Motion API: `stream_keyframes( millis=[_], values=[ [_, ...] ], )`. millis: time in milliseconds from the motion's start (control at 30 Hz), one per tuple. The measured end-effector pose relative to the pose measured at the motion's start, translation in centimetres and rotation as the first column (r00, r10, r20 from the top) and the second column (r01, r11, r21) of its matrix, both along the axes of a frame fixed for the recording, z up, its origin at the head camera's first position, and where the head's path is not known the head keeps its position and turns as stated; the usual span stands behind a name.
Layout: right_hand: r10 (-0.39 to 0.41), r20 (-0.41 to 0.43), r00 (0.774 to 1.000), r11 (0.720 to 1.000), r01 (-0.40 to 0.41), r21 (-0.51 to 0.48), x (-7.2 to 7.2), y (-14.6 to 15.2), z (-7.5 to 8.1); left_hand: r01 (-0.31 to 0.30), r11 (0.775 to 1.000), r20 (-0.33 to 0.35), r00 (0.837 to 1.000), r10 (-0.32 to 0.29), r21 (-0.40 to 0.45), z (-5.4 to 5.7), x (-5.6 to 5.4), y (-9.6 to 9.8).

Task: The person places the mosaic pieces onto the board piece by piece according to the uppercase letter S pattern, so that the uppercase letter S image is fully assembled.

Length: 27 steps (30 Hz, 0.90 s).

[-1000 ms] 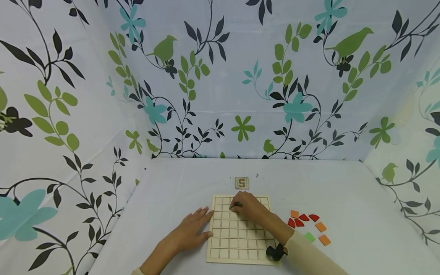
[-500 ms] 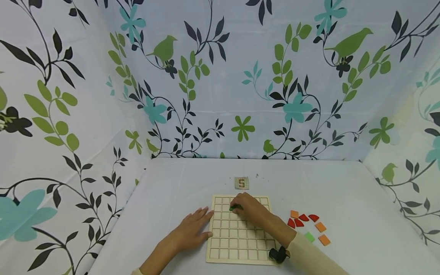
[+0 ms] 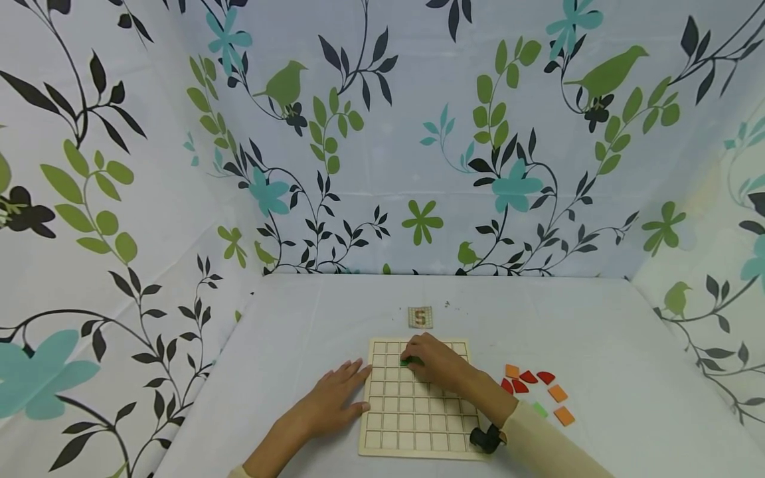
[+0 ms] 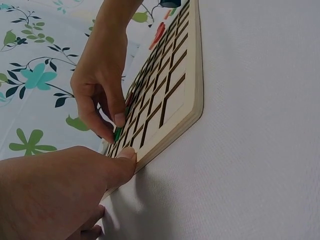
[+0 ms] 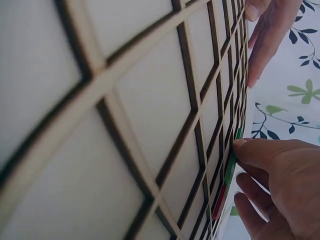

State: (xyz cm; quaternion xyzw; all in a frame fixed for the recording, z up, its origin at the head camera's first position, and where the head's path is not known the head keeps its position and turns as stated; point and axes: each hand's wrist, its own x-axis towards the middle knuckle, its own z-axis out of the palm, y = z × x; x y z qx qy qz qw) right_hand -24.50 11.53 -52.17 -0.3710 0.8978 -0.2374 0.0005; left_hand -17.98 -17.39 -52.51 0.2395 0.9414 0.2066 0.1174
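right hand (image 3: 435, 356) pinches green piece (image 5: 230, 171), seemingly touching board (image 3: 406, 406)

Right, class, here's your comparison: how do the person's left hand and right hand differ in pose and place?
The left hand has its fingers extended and spread; the right hand has its fingers curled. The left hand is at the left edge of the board, thumb on the rim; the right hand is over the far part of the grid. The left hand grips no piece, while the right pinches a green piece. Both are bare.
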Motion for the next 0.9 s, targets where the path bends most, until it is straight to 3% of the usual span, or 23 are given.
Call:
stream_keyframes(
  millis=[267, 433, 633, 900],
  values=[
    [-0.033, -0.033, 0.999, 0.999, 0.032, -0.017, 0.2, 0.3, 0.2, 0.002, 1.0, -0.003, 1.0, -0.002, 0.007, -0.1, -0.1, 0.1],
    [-0.114, 0.013, 0.993, 0.991, 0.114, -0.067, 0.4, 2.1, 0.4, 0.003, 1.0, -0.002, 1.0, -0.003, 0.006, -0.1, -0.2, 0.2],
    [-0.299, 0.148, 0.943, 0.944, 0.315, -0.1, 1.3, 6.7, 1.4, 0.003, 1.0, 0.007, 1.0, -0.004, 0.013, -0.2, -0.1, 0.2],
    [-0.449, 0.165, 0.878, 0.877, 0.469, -0.11, 3.2, 14.2, 1.6, -0.008, 1.0, 0.01, 1.0, 0.008, -0.008, -0.2, 0.0, 0.1]
  ],
)
